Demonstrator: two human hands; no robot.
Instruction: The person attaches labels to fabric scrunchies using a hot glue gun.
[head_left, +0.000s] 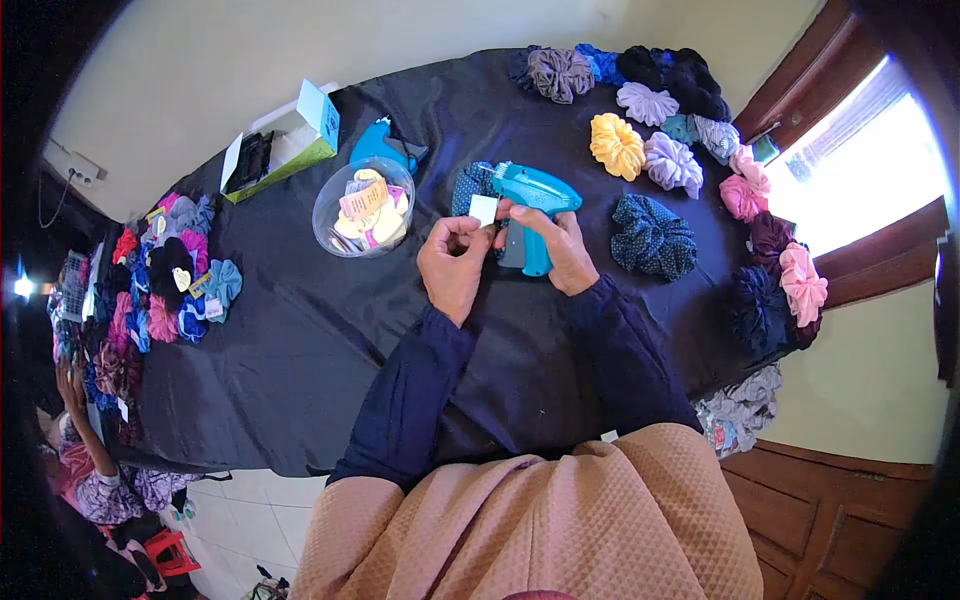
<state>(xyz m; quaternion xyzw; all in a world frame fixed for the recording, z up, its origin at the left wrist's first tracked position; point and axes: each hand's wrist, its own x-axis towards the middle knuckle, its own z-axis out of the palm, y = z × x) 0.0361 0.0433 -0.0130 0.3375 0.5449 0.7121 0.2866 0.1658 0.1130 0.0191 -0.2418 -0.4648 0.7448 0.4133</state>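
My right hand is closed on a teal tagging gun, its thumb lying across the body. The gun's needle end points left, towards a small white tag. My left hand pinches the tag's lower edge, and the right fingertips come close to the same tag. Just behind the tag is a dark dotted scrunchie, partly covered by the tag and hands. Another dark dotted scrunchie lies right of the gun.
A clear tub of paper tags stands left of my hands, with a second tagging gun behind it. Further left is an open box. Scrunchies, including a yellow one, line the right edge. More scrunchies and another person's arm are far left.
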